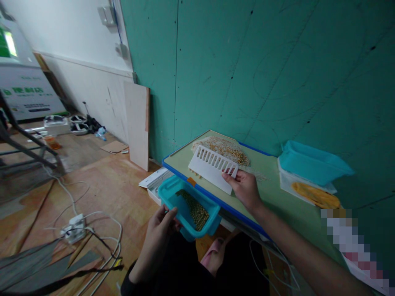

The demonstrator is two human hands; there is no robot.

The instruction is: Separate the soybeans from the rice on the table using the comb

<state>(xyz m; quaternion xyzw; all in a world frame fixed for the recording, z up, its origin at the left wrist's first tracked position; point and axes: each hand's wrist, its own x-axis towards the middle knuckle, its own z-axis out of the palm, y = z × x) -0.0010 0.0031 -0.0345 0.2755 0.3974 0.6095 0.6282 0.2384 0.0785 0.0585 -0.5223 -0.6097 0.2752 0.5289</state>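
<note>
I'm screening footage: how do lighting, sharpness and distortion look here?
In the head view: dim overall, with a bright patch at far left; the banner looks soft, the white slotted piece clearer; leaning lines suggest wide-angle distortion; blocky pixelation masks part of the lower right.

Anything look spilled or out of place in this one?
A few beans lie on the table by the near edge of the slotted white board, apart from the main pile. White cables also sprawl untidily across the floor around a power strip.
</note>
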